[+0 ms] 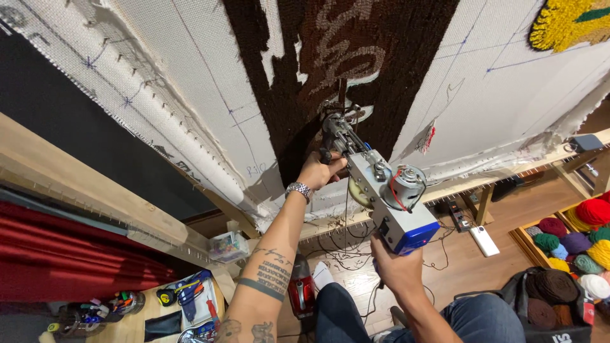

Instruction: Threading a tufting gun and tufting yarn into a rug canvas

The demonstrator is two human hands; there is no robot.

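I'm closing my right hand (pixel 397 267) around the rear grip of the tufting gun (pixel 375 181), carrying its weight, while my left hand (pixel 318 171) is wrapping the front handle, steadying the needle into the brown pile on the stretched cloth (pixel 190 95).

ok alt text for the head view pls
Two hands press a tufting gun against white cloth stretched on a wooden frame, its tip in a brown tufted patch. The left hand grips the front handle, the right hand the rear. Yarn balls sit at right.
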